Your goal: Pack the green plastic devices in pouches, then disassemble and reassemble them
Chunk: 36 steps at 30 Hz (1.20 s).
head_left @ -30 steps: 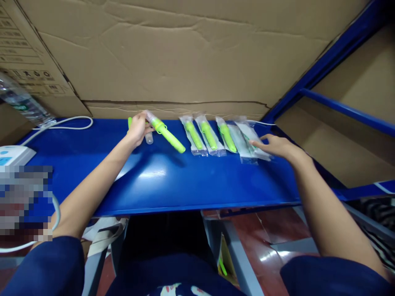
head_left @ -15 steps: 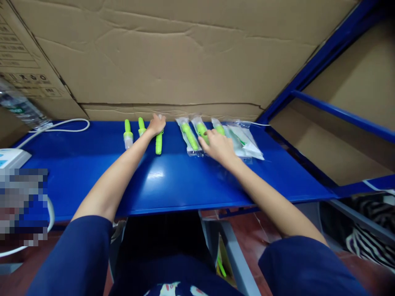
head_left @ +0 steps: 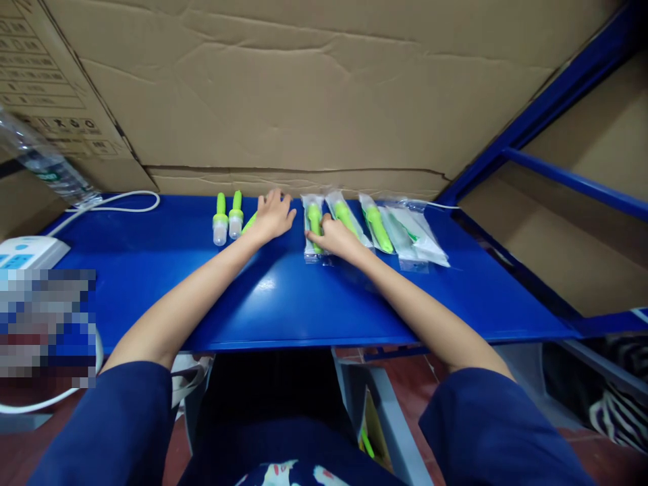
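Observation:
Two unwrapped green tubes with clear caps (head_left: 227, 217) lie side by side at the back of the blue shelf (head_left: 283, 297). My left hand (head_left: 272, 216) lies flat, fingers stretched out, over a third green tube (head_left: 249, 222) beside them. To the right lie several green tubes in clear plastic bags (head_left: 374, 226). My right hand (head_left: 334, 237) rests on the leftmost bagged tube (head_left: 314, 223), fingers curled onto the bag.
A large cardboard wall (head_left: 314, 88) stands behind the shelf. A white cable (head_left: 121, 201) and a clear plastic bottle (head_left: 45, 165) are at the back left, a white device (head_left: 28, 251) at the left edge. A blue frame rail (head_left: 572, 181) runs at the right.
My left hand has laid the unwrapped tube down beside the other two and flattened over it. My right hand has moved left along the bags to the leftmost one.

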Each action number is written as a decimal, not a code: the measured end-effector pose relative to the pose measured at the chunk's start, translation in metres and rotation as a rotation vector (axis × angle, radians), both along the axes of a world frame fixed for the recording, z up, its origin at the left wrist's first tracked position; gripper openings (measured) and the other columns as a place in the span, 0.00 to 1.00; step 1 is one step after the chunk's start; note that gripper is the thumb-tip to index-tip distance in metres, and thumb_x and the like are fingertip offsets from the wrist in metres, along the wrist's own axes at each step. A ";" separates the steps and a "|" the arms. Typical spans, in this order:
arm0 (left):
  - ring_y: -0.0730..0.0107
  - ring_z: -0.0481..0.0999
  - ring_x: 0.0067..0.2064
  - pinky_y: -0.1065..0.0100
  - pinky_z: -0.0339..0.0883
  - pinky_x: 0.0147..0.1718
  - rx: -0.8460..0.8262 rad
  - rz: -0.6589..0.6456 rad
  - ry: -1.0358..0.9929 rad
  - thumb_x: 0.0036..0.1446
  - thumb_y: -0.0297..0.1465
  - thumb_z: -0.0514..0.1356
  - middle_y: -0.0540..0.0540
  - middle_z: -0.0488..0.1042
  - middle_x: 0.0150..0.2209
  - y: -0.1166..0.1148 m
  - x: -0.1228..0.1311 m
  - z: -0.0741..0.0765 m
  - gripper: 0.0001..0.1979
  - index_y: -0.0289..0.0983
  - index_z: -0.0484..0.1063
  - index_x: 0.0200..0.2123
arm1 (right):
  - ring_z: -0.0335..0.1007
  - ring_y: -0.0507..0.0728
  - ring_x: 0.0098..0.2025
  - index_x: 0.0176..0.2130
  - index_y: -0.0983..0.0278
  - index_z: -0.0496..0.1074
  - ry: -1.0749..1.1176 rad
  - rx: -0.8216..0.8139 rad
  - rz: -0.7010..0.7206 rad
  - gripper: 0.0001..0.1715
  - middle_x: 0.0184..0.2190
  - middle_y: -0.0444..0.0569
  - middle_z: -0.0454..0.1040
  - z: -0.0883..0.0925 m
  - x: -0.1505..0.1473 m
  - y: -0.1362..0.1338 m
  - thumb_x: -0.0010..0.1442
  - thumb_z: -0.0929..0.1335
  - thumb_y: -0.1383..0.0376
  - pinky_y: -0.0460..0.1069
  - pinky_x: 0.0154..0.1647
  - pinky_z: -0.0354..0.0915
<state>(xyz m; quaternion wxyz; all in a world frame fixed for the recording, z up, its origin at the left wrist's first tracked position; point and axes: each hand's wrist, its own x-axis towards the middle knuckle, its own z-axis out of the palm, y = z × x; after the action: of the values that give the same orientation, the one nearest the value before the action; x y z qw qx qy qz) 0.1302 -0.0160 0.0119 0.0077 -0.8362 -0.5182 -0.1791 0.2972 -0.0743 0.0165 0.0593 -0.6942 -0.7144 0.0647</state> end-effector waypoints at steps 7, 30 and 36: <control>0.46 0.63 0.69 0.48 0.59 0.66 -0.034 -0.127 -0.017 0.70 0.30 0.51 0.31 0.65 0.67 -0.013 0.002 -0.006 0.25 0.27 0.62 0.66 | 0.74 0.60 0.41 0.47 0.68 0.69 0.027 -0.123 0.153 0.21 0.40 0.54 0.78 0.014 0.015 -0.017 0.61 0.73 0.57 0.49 0.38 0.63; 0.49 0.82 0.44 0.52 0.68 0.50 0.194 -0.303 0.322 0.68 0.26 0.48 0.31 0.82 0.40 0.008 -0.009 -0.020 0.18 0.28 0.79 0.42 | 0.61 0.51 0.22 0.52 0.64 0.58 0.149 -0.476 0.194 0.30 0.27 0.40 0.65 0.018 0.038 -0.026 0.59 0.73 0.54 0.48 0.20 0.56; 0.55 0.81 0.49 0.57 0.69 0.55 0.047 -0.147 -0.137 0.68 0.28 0.50 0.37 0.82 0.45 0.014 -0.014 -0.030 0.18 0.33 0.74 0.55 | 0.63 0.52 0.27 0.42 0.65 0.64 0.097 -0.432 0.232 0.21 0.29 0.45 0.69 0.023 0.042 -0.023 0.56 0.73 0.58 0.48 0.25 0.57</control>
<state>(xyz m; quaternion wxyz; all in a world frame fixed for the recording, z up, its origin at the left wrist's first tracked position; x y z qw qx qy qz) 0.1166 -0.0023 -0.0182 -0.0215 -0.8574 -0.4505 -0.2480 0.3394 -0.0976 0.0398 -0.0643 -0.6003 -0.7551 0.2555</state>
